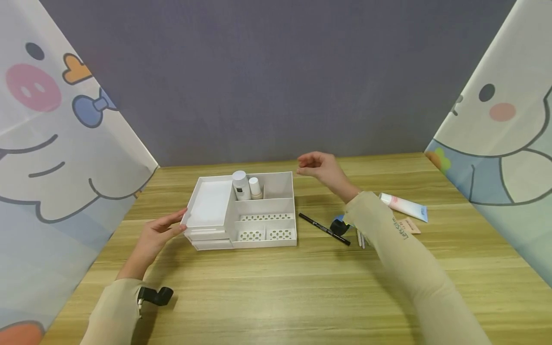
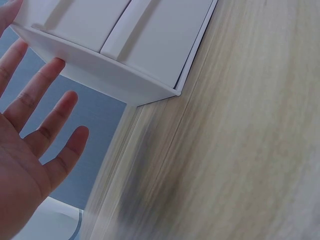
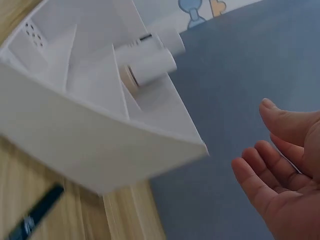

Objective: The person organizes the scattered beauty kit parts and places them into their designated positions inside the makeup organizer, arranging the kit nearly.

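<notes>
A white desktop organizer (image 1: 263, 203) with drawers at its left and divided compartments at its right stands on the table. In its back compartment are a white-capped bottle (image 1: 241, 186) and a smaller white-capped bottle (image 1: 255, 188), side by side. My left hand (image 1: 157, 235) touches the organizer's left side with spread fingers; in the left wrist view the fingertips (image 2: 59, 64) lie against the side wall. Beyond the organizer's back right corner my right hand (image 1: 325, 173) hovers with loosely bent fingers and nothing in it, as the right wrist view also shows.
Right of the organizer lie a black pen (image 1: 324, 229) and a small black object (image 1: 339, 227). A white and blue tube (image 1: 404, 207) and a beige packet (image 1: 408, 225) lie beyond the right sleeve. A grey wall (image 1: 276, 86) rises behind the table.
</notes>
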Tool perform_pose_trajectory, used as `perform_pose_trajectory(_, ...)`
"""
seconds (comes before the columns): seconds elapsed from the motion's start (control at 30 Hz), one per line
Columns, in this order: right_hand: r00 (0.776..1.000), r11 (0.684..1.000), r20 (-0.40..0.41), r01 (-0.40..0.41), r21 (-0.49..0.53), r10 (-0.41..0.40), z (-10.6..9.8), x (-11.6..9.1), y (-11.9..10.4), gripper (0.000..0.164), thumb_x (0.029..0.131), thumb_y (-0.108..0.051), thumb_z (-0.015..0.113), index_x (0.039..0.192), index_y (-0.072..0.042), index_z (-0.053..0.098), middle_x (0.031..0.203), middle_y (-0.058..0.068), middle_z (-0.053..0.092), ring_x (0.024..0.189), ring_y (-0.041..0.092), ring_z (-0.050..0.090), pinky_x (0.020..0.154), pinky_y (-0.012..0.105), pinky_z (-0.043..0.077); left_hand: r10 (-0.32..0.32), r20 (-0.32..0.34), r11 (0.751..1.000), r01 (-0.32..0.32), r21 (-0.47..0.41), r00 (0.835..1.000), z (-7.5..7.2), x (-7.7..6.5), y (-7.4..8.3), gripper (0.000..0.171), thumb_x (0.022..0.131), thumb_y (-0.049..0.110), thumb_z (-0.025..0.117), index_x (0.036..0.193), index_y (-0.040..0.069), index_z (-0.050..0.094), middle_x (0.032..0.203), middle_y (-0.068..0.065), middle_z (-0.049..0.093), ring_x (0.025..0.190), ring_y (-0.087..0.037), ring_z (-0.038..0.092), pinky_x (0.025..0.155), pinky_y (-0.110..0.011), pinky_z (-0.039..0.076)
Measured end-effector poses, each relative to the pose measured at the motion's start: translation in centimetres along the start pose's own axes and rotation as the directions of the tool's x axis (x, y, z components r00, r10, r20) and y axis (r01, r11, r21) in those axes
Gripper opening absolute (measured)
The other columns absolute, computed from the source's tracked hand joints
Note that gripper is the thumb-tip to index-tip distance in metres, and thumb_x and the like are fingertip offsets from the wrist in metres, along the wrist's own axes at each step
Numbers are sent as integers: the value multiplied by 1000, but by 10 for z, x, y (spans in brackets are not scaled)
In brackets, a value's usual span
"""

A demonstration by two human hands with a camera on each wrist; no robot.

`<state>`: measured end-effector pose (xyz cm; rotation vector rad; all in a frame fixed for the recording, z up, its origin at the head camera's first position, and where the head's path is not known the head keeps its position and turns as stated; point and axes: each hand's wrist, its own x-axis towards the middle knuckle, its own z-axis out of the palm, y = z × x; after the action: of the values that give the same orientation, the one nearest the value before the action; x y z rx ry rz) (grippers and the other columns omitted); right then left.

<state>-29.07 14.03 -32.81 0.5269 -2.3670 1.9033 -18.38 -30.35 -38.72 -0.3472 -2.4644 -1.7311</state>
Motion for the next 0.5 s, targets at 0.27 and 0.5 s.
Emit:
perform_pose_trajectory(0.27,999,1000,-46,6,-26,-7,-40,-15,6,33,90,1,71,121,9,63,99,6,67,84,9,66,79,24,55,13,0,1000,-13,-6,1000,0,1,0,41,95,3,67,135,8,63,116,26,65,108,8,57,84,-11,47)
perform_pose_trajectory(0.5,998,999,-62,-15,-39,13,-65,-29,10,34,92,2,69,123,12,59,97,3,67,84,6,66,78,22,55,10,-1,1000,-10,-14,1000,0,0,0,41,94,3,67,135,9,63,116,26,65,108,7,57,84,-10,47)
